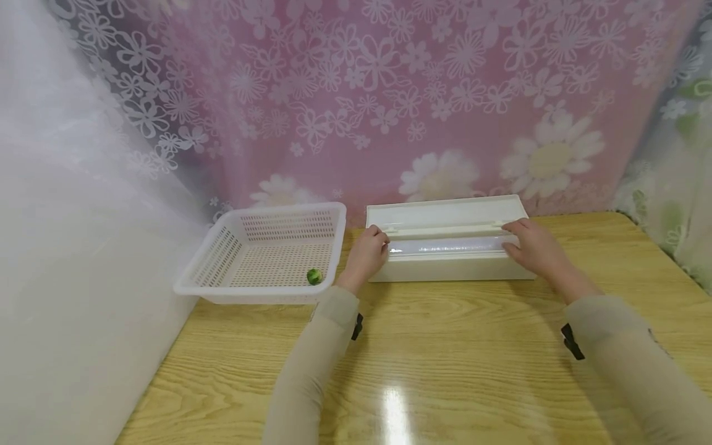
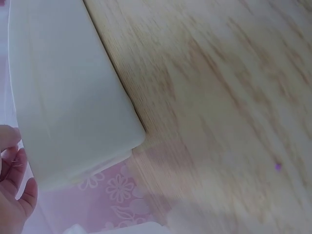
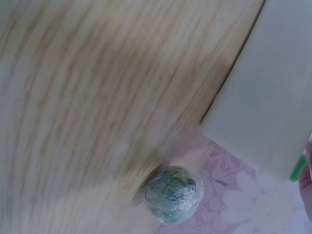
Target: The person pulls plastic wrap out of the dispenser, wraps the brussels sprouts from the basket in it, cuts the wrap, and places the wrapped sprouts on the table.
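Note:
A long white cling film box (image 1: 453, 269) stands on the table with its lid (image 1: 445, 213) raised. Inside lies a shiny roll of cling film (image 1: 445, 246). My left hand (image 1: 367, 253) is at the box's left end, curled fingers at the film's edge; thin clear strands show by the fingertips in the left wrist view. At the right end, my right hand (image 1: 536, 247) has thumb and forefinger parted, the forefinger at the bar along the lid. A green piece (image 3: 298, 168) shows beside the right fingers in the right wrist view.
Left of the box stands a white slotted basket (image 1: 191, 288) with a small green vegetable (image 1: 314, 276) inside. A film-wrapped green ball (image 3: 173, 195) sits beyond the box's right end. Behind the wooden table (image 1: 445, 358) hangs a pink flowered curtain (image 1: 345, 123).

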`<action>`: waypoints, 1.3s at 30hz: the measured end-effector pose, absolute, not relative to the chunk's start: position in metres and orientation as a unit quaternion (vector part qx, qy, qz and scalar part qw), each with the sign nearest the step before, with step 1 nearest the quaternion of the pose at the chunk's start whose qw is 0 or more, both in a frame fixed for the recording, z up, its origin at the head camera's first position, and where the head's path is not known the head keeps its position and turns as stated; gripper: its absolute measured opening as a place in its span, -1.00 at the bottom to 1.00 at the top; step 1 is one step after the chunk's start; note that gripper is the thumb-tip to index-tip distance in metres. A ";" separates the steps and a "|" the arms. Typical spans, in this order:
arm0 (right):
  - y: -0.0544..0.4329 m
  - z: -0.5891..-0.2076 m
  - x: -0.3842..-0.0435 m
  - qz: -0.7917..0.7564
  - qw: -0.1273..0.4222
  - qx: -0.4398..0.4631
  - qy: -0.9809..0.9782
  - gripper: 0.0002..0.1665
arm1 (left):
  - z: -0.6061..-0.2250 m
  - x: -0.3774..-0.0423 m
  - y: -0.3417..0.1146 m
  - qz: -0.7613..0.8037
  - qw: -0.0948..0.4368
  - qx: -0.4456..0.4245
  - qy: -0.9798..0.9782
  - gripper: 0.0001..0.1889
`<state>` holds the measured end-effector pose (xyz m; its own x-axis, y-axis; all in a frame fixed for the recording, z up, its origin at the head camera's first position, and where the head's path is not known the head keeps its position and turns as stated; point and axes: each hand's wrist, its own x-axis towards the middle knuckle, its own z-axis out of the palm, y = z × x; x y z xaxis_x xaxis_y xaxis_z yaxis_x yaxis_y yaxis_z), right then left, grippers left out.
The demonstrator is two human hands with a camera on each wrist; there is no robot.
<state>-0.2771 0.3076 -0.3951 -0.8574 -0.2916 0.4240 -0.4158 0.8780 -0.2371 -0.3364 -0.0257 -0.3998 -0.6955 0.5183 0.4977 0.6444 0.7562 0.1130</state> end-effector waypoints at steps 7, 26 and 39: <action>0.307 -0.391 -0.282 0.156 0.127 0.143 -0.969 -0.45 | -0.399 -0.339 -0.024 -0.142 0.205 -0.297 -0.921 -0.97; 0.310 -0.390 -0.285 0.122 0.181 0.168 -0.961 -0.94 | -0.391 -0.338 -0.024 -0.132 0.136 -0.276 -0.942 -0.87; 0.312 -0.385 -0.286 0.113 0.301 0.181 -0.929 -0.92 | -0.379 -0.343 -0.025 -0.148 0.139 -0.247 -0.948 -0.82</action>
<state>-0.2858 0.3116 -0.3855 -0.7536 -0.2683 0.6001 -0.4046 0.9088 -0.1017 -0.3427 -0.0251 -0.3793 -0.8396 0.4265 0.3364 0.5086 0.8348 0.2110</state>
